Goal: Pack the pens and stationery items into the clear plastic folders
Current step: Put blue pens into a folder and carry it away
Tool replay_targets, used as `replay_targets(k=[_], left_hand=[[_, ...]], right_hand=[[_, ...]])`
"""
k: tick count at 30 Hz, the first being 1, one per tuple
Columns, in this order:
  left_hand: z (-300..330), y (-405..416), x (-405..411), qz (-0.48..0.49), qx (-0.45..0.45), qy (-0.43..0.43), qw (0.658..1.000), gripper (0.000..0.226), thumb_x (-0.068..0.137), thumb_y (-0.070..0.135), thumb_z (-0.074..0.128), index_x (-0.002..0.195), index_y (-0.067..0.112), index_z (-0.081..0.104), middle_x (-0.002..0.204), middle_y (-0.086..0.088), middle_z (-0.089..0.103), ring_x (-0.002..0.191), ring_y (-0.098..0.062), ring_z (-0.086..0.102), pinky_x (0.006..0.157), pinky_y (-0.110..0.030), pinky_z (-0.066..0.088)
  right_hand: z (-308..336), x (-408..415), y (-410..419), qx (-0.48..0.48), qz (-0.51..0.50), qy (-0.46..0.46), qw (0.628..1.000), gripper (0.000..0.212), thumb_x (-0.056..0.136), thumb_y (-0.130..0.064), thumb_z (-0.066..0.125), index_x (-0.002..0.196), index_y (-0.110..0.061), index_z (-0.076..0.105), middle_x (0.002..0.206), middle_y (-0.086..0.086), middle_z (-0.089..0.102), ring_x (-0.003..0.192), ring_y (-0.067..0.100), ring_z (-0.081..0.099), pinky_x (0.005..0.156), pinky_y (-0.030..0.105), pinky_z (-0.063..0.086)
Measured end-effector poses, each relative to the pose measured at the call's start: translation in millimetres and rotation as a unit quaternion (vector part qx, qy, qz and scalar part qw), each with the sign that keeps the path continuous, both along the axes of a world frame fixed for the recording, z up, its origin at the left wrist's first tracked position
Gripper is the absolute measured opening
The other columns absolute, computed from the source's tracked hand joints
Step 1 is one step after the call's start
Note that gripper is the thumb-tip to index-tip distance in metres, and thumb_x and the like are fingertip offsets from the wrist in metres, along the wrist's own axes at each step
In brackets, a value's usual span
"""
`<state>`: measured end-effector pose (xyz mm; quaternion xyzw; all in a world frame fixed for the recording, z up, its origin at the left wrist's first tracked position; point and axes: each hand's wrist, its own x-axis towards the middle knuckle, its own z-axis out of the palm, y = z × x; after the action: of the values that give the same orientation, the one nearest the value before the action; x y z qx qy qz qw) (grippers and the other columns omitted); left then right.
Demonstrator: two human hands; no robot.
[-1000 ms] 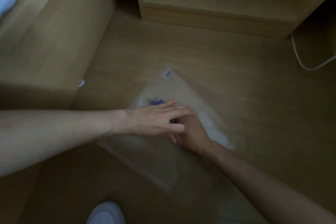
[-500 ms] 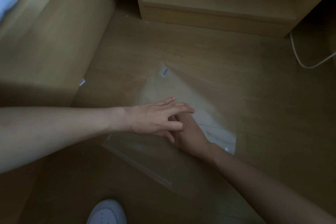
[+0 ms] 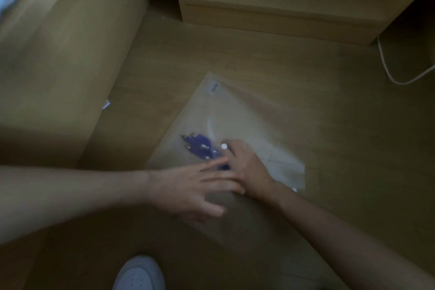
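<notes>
Nearest, a white shoe (image 3: 138, 274) on the wooden floor (image 3: 353, 125), clear of the work; best kept there.

Then the left hand (image 3: 188, 186), flat and spread, fingers (image 3: 219, 182) loose and blurred, pressing on the near part of the clear plastic folder (image 3: 247, 125) and grasping nothing. Worth holding it flat and steady so the sheet cannot slide on the smooth floor.

Just beyond and touching it, the right hand (image 3: 247, 167), curled around the near end of a bundle of blue pens (image 3: 200, 147), apparently under the top sheet, though too blurred to be sure. Probably mid-insertion. Best pushed along the length of the pens, toward the far corner with its small label (image 3: 213, 88), then let go only once well inside.

Farther off, a wooden cabinet (image 3: 282, 19) and a white cable (image 3: 388, 73), both well apart from the folder.
</notes>
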<state>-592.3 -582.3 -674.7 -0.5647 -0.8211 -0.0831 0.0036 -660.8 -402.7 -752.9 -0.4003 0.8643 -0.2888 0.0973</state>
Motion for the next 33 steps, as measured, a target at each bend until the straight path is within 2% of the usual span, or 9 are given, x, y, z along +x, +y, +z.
replay_targets(k=[3, 7, 10, 13, 17, 21, 26, 29, 33], left_hand=[[-5, 0, 20, 0.001, -0.016, 0.031, 0.999, 0.009, 0.094, 0.028, 0.041, 0.101, 0.025, 0.046, 0.136, -0.015, 0.038, 0.138, -0.033, 0.026, 0.117, -0.051, 0.007], [-6, 6, 26, 0.032, -0.043, 0.058, 0.997, 0.011, 0.090, 0.029, 0.040, 0.100, 0.026, 0.042, 0.134, -0.015, 0.040, 0.136, -0.036, 0.027, 0.114, -0.059, 0.013], [-8, 11, 31, 0.082, -0.055, 0.059, 0.993, 0.013, 0.088, 0.031, 0.042, 0.100, 0.028, 0.039, 0.137, -0.015, 0.034, 0.136, -0.040, 0.025, 0.105, -0.067, 0.019], [-11, 12, 43, 0.156, -0.055, 0.033, 0.986, 0.027, 0.084, 0.034, 0.057, 0.105, 0.029, 0.041, 0.144, -0.018, 0.027, 0.139, -0.042, 0.018, 0.101, -0.070, 0.025], [-17, 15, 54, 0.198, -0.075, 0.012, 0.977, 0.057, 0.070, 0.047, 0.076, 0.113, 0.032, 0.042, 0.148, -0.020, 0.019, 0.143, -0.039, -0.002, 0.098, -0.071, 0.028], [-15, 17, 55, 0.232, -0.082, 0.009, 0.969, 0.068, 0.065, 0.053, 0.078, 0.117, 0.032, 0.040, 0.146, -0.021, 0.022, 0.136, -0.043, 0.019, 0.094, -0.072, 0.032], [-17, 5, 61, 0.269, -0.019, -0.023, 0.963, 0.057, 0.085, 0.059, 0.054, 0.135, 0.037, 0.036, 0.151, -0.018, 0.018, 0.141, -0.039, 0.014, 0.099, -0.073, 0.025], [-16, -8, 56, 0.303, 0.040, -0.047, 0.951, 0.044, 0.096, 0.051, 0.040, 0.138, 0.041, 0.032, 0.150, -0.019, 0.018, 0.142, -0.040, 0.013, 0.106, -0.070, 0.017], [-18, -17, 39, 0.253, 0.049, -0.040, 0.965, 0.044, 0.099, 0.047, 0.036, 0.141, 0.038, 0.028, 0.150, -0.021, 0.018, 0.143, -0.040, 0.016, 0.113, -0.061, 0.014]], right_hand=[[-3, 0, -1, 0.028, 0.029, 0.081, 0.996, 0.054, 0.083, -0.039, 0.050, 0.116, 0.002, 0.061, 0.104, 0.021, 0.061, 0.090, 0.034, 0.058, 0.082, 0.033, 0.036], [-3, -1, 1, 0.034, 0.024, 0.088, 0.995, 0.058, 0.081, -0.043, 0.050, 0.124, -0.004, 0.054, 0.105, 0.019, 0.061, 0.088, 0.034, 0.060, 0.080, 0.036, 0.043], [-1, 0, 1, 0.048, 0.029, 0.076, 0.996, 0.059, 0.080, -0.040, 0.051, 0.128, -0.005, 0.054, 0.108, 0.018, 0.060, 0.093, 0.034, 0.059, 0.084, 0.033, 0.040], [1, -1, 0, 0.051, 0.029, 0.067, 0.996, 0.064, 0.075, -0.044, 0.052, 0.125, -0.005, 0.058, 0.106, 0.018, 0.061, 0.092, 0.035, 0.060, 0.082, 0.033, 0.046], [4, -1, -2, 0.057, 0.024, 0.086, 0.994, 0.061, 0.076, -0.043, 0.049, 0.123, -0.005, 0.059, 0.101, 0.016, 0.062, 0.088, 0.032, 0.060, 0.079, 0.031, 0.042], [1, 0, 3, 0.048, 0.034, 0.069, 0.996, 0.058, 0.084, -0.040, 0.050, 0.130, -0.004, 0.054, 0.110, 0.017, 0.060, 0.096, 0.033, 0.056, 0.084, 0.035, 0.042], [3, -2, 4, 0.063, 0.039, 0.047, 0.996, 0.058, 0.086, -0.036, 0.058, 0.135, -0.007, 0.049, 0.116, 0.015, 0.058, 0.102, 0.033, 0.054, 0.087, 0.036, 0.042], [2, -1, 6, 0.046, 0.030, 0.046, 0.997, 0.063, 0.078, -0.020, 0.069, 0.136, -0.006, 0.048, 0.118, 0.017, 0.057, 0.105, 0.033, 0.052, 0.090, 0.034, 0.038], [0, -3, 5, 0.046, 0.042, 0.043, 0.997, 0.060, 0.080, -0.027, 0.055, 0.136, -0.006, 0.047, 0.120, 0.015, 0.057, 0.104, 0.034, 0.054, 0.091, 0.038, 0.044]])
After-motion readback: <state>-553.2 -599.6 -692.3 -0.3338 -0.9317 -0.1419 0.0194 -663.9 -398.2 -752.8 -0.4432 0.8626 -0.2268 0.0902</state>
